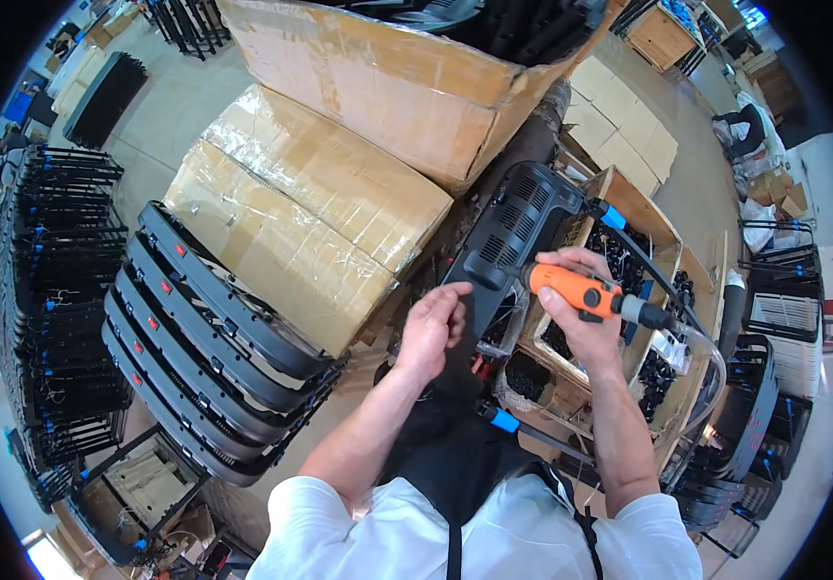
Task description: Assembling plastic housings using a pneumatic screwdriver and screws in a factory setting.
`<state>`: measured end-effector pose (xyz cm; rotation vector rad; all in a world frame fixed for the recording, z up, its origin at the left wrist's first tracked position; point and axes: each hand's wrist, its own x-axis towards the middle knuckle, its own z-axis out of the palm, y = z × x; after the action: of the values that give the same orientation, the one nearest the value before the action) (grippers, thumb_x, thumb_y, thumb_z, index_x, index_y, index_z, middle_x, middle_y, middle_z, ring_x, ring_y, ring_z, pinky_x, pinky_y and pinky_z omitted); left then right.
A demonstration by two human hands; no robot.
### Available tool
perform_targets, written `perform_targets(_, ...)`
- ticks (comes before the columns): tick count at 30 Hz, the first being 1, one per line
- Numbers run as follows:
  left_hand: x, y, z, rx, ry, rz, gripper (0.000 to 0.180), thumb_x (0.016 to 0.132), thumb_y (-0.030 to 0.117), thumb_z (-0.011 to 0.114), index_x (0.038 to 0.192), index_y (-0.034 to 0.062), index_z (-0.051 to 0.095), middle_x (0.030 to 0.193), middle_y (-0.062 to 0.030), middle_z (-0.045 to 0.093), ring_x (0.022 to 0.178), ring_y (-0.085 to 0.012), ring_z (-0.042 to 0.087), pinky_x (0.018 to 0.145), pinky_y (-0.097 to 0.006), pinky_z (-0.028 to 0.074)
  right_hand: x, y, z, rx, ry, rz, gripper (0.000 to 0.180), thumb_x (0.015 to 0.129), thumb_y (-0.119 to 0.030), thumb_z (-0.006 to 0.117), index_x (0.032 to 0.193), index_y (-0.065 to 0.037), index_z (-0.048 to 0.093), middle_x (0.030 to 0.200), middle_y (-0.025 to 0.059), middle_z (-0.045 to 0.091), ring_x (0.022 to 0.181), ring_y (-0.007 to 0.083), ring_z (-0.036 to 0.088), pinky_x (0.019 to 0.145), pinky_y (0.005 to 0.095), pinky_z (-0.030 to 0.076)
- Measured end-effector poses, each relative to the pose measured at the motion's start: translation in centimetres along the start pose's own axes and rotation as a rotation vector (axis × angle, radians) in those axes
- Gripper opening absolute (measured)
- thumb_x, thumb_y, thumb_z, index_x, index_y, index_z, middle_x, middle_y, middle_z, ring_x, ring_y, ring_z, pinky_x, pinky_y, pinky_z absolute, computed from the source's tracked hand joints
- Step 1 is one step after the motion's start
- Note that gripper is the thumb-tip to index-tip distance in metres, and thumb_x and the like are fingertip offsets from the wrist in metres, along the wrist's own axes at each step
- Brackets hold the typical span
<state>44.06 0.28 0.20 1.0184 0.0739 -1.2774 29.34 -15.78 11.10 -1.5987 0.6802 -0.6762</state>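
Note:
My right hand (pixel 576 295) is wrapped round an orange air screwdriver (pixel 571 288), its grey hose fitting pointing right. The tool's tip points left at a black plastic housing (pixel 505 253) with rows of vent slots; I cannot tell whether they touch. My left hand (pixel 433 332) is closed beside the housing's near-left edge, its index finger reaching to that edge. Anything between its fingers is hidden. A black tubular frame with blue wraps (pixel 504 420) extends to the right of the housing.
Cardboard boxes (pixel 291 203) stand ahead and left. Curved black panels (pixel 214 338) are stacked at the left, near piled black frames (pixel 59 309). Wooden bins (pixel 663 227) with small black parts lie at the right, where a clear hose (pixel 719 372) hangs. More frames stand far right.

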Motion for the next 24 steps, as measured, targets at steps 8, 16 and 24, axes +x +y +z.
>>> perform_targets(8, 3.7, 3.4, -0.8, 1.098, 0.345, 0.422, 0.031, 0.107, 0.031, 0.055, 0.121, 0.0108, 0.073, 0.095, -0.0169, 0.074, 0.090, -0.0333, 0.074, 0.078, -0.047, 0.058, 5.4, 0.2, 3.0, -0.138, -0.114, 0.030, 0.047, 0.087, -0.004, 0.079, 0.129, -0.004, 0.057, 0.124, 0.0104, 0.070, 0.117, 0.0190, 0.066, 0.107, 0.0370, 0.052)
perform_targets(16, 5.5, 2.5, -1.7, 1.338, 0.226, 0.532, 0.035, 0.103, 0.031, 0.061, 0.128, 0.0075, 0.070, 0.102, -0.0205, 0.073, 0.094, -0.0409, 0.072, 0.079, -0.051, 0.059, 6.7, 0.5, 3.7, -0.140, -0.133, 0.075, 0.049, 0.088, -0.003, 0.080, 0.130, -0.002, 0.056, 0.124, 0.0126, 0.070, 0.117, 0.0189, 0.066, 0.106, 0.0357, 0.053)
perform_targets(24, 6.1, 1.5, -1.7, 1.394, 0.223, 0.602, 0.033, 0.102, 0.028, 0.065, 0.127, 0.0067, 0.070, 0.093, -0.0186, 0.070, 0.085, -0.0385, 0.072, 0.073, -0.049, 0.059, 6.9, 0.7, 3.6, -0.131, -0.137, 0.137, 0.050, 0.087, -0.003, 0.079, 0.132, -0.003, 0.055, 0.126, 0.0148, 0.070, 0.120, 0.0217, 0.065, 0.109, 0.0385, 0.051)
